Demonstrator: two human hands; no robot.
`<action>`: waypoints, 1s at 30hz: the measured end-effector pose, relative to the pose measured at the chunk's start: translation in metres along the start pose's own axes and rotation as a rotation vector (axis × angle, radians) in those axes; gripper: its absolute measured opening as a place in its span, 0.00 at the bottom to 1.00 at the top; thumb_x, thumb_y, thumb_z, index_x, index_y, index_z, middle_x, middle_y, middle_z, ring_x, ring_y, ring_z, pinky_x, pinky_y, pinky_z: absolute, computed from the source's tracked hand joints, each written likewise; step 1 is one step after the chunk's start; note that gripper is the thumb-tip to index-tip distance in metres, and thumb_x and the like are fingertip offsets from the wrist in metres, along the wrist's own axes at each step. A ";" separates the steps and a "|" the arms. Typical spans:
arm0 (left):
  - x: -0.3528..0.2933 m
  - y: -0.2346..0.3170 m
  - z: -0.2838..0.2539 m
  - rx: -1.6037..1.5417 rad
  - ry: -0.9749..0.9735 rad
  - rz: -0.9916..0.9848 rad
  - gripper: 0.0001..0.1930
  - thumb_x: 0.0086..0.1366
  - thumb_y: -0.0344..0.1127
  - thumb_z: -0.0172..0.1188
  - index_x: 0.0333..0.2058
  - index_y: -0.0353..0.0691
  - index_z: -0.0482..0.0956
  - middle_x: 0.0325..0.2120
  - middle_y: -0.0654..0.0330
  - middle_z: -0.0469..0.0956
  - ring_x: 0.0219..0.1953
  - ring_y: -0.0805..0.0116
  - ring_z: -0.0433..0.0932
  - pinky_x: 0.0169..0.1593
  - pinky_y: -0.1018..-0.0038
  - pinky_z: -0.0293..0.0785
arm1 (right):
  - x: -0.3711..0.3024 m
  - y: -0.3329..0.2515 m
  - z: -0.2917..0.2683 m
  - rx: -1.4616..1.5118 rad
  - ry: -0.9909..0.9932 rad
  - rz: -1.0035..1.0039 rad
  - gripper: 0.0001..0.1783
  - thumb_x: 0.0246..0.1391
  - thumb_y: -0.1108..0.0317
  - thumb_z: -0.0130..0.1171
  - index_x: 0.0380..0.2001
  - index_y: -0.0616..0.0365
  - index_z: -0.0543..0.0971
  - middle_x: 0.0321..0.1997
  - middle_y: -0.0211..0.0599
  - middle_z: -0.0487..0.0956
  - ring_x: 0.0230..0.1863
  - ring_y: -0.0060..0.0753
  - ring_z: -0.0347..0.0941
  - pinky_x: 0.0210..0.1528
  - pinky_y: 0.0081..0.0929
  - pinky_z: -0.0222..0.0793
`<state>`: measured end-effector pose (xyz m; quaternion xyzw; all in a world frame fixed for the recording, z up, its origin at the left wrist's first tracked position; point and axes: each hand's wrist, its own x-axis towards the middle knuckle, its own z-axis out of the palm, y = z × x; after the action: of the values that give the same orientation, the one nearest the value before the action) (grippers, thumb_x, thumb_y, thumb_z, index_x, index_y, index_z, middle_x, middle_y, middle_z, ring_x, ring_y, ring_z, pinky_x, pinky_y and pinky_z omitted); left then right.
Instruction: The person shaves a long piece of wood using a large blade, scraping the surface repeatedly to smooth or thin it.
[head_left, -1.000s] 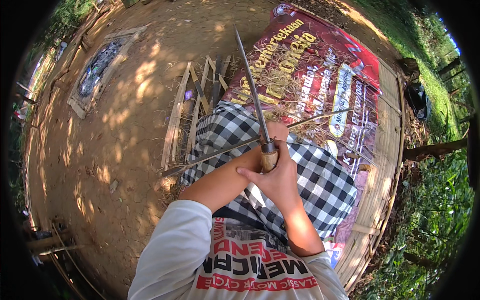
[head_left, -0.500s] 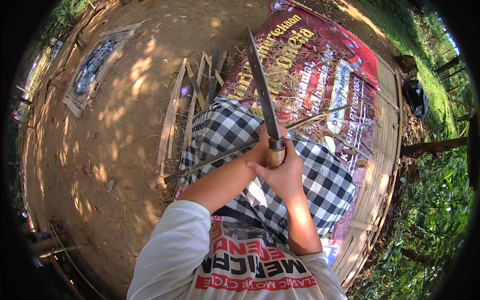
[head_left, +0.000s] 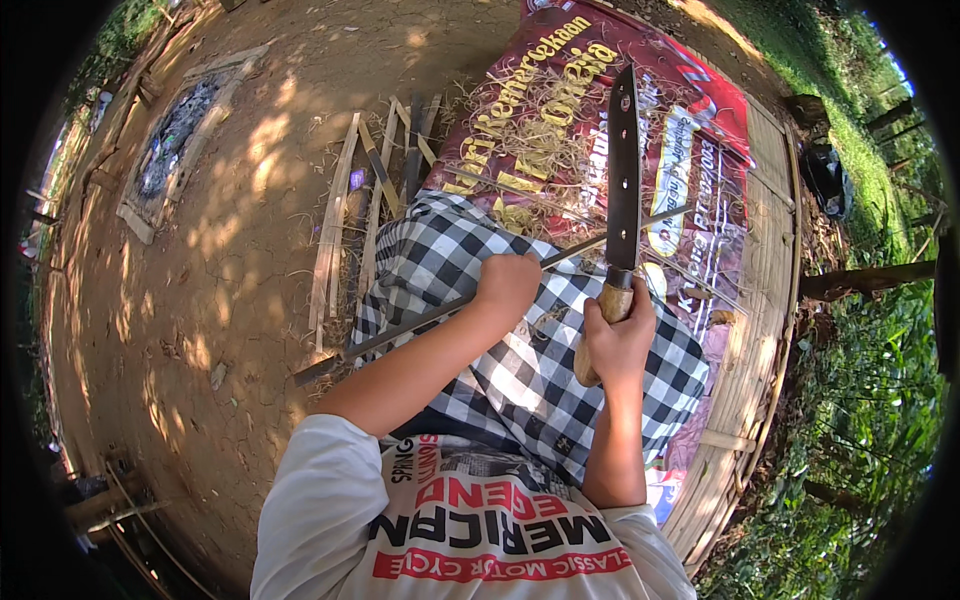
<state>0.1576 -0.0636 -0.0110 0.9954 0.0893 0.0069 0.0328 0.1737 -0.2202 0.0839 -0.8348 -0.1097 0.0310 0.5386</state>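
My right hand is wrapped round the wooden handle of a machete. Its long dark blade, with several small holes along it, points away from me. My left hand is closed in a fist round a long thin bamboo strip. The strip runs slantwise over my lap, its dark end at lower left and its paler end at upper right, passing near the blade's base. A black and white checked cloth covers my legs under both hands.
A red printed banner strewn with curled shavings lies ahead on a bamboo platform. Several split bamboo pieces lie left of my legs. An ash pit is at far left on the dirt floor, green plants at right.
The machete has swung to the right, away from my left wrist, and its blade face now shows broadly. My left hand has moved slightly left and down with the bamboo strip.
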 end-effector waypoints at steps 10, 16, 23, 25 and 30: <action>-0.039 -0.042 -0.073 -0.390 -0.227 -0.006 0.13 0.66 0.41 0.53 0.33 0.35 0.77 0.22 0.49 0.78 0.30 0.47 0.79 0.34 0.56 0.73 | -0.015 0.018 -0.006 0.302 -0.108 0.087 0.12 0.45 0.78 0.60 0.35 0.63 0.71 0.25 0.30 0.74 0.25 0.19 0.70 0.28 0.22 0.67; -0.094 -0.103 -0.084 -0.781 -0.438 -0.078 0.19 0.70 0.44 0.50 0.25 0.34 0.74 0.17 0.56 0.72 0.21 0.62 0.72 0.29 0.65 0.67 | -0.017 0.010 -0.050 0.229 0.009 0.063 0.16 0.44 0.78 0.60 0.37 0.64 0.69 0.26 0.32 0.73 0.26 0.21 0.69 0.28 0.22 0.67; -0.154 -0.122 -0.041 -1.072 -0.464 -0.379 0.27 0.72 0.48 0.47 0.19 0.33 0.70 0.11 0.64 0.62 0.19 0.76 0.61 0.24 0.72 0.60 | -0.019 0.014 -0.055 -0.030 -0.138 0.001 0.19 0.49 0.69 0.64 0.41 0.66 0.69 0.22 0.36 0.73 0.23 0.24 0.68 0.28 0.24 0.66; -0.160 -0.122 -0.035 -1.100 -0.485 -0.427 0.27 0.72 0.49 0.47 0.19 0.34 0.69 0.12 0.66 0.62 0.18 0.76 0.61 0.24 0.71 0.60 | -0.019 0.018 -0.045 -0.052 -0.204 -0.024 0.23 0.50 0.64 0.65 0.43 0.67 0.70 0.23 0.45 0.75 0.22 0.37 0.72 0.28 0.30 0.67; -0.176 -0.135 -0.016 -1.078 -0.548 -0.514 0.27 0.72 0.52 0.47 0.20 0.35 0.71 0.13 0.68 0.65 0.18 0.75 0.63 0.24 0.73 0.62 | -0.011 0.016 -0.011 -0.275 -0.409 -0.252 0.26 0.50 0.55 0.66 0.45 0.64 0.73 0.29 0.50 0.78 0.29 0.52 0.77 0.32 0.39 0.72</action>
<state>-0.0394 0.0389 -0.0053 0.7521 0.2966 -0.2114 0.5493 0.1674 -0.2391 0.0736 -0.8564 -0.3222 0.1164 0.3863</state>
